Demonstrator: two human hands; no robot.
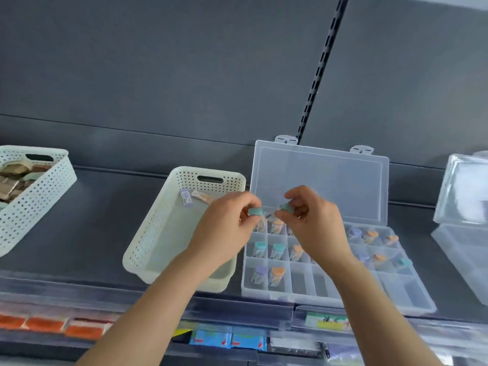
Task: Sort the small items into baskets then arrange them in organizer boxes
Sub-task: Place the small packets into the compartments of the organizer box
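A clear organizer box [404, 297] lies open on the dark shelf, its lid [322, 180] leaning back. Many compartments hold small vials with teal, orange or purple caps [277, 272]. My left hand [227, 228] grips a teal-capped vial [255, 212] above the box's far left corner. My right hand [314, 220] pinches a second teal-capped vial [285, 207] close beside it. A cream perforated basket [158, 233] left of the box holds two remaining vials [187, 198] at its far end.
Another white perforated basket [39, 186] with brownish packets stands at far left. A second clear organizer box [464, 207] is at the right edge. Below the shelf's front rail [237, 310] lie orange, blue and yellow packets.
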